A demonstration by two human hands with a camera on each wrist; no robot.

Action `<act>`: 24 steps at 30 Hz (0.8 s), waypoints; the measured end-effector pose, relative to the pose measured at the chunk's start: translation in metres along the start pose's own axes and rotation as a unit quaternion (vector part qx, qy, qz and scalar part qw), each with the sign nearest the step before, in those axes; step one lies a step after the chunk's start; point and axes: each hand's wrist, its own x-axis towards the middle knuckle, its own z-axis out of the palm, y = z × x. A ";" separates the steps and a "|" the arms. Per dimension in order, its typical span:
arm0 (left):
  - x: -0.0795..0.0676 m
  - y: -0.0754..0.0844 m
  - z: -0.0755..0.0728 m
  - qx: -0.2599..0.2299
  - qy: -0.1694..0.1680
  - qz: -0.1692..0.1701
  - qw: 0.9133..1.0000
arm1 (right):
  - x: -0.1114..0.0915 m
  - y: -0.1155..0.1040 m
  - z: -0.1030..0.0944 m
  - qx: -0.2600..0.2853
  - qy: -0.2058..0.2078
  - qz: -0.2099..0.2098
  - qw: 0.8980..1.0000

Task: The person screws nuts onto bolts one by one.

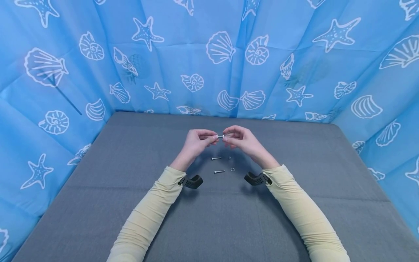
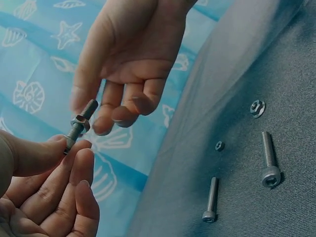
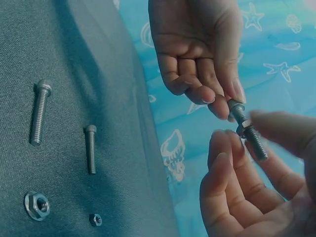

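Note:
Above the table, my left hand pinches the head end of a metal bolt between thumb and fingers. A hex nut sits partway along its thread. My right hand has its thumb and index finger at this nut, one on each side; the thumb is blurred in the right wrist view, and its other fingers are loosely bent. The bolt's threaded end points toward the right palm. On the table below lie a larger bolt, a smaller bolt, a flanged nut and a small nut.
Grey cloth covers the table. A blue curtain with shell and starfish prints hangs behind and along both sides. Black wrist mounts stick out from the cream sleeves.

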 end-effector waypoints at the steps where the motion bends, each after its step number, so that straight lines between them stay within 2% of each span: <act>1: 0.000 0.000 0.000 0.000 -0.001 -0.001 1.000 | 0.000 0.000 0.000 0.000 -0.001 -0.002 1.000; 8: -0.001 0.001 0.000 -0.001 0.000 -0.003 1.000 | -0.001 -0.002 0.001 -0.004 0.000 0.018 1.000; 13: -0.001 0.000 0.001 -0.002 0.005 -0.006 1.000 | -0.001 0.000 0.001 -0.007 -0.006 -0.002 1.000; 19: 0.000 0.000 0.001 -0.010 0.006 -0.007 1.000 | 0.001 0.001 0.001 -0.014 -0.005 0.020 1.000; 24: 0.000 -0.001 0.001 -0.010 0.003 -0.010 1.000 | 0.002 0.001 0.001 -0.010 -0.004 0.002 1.000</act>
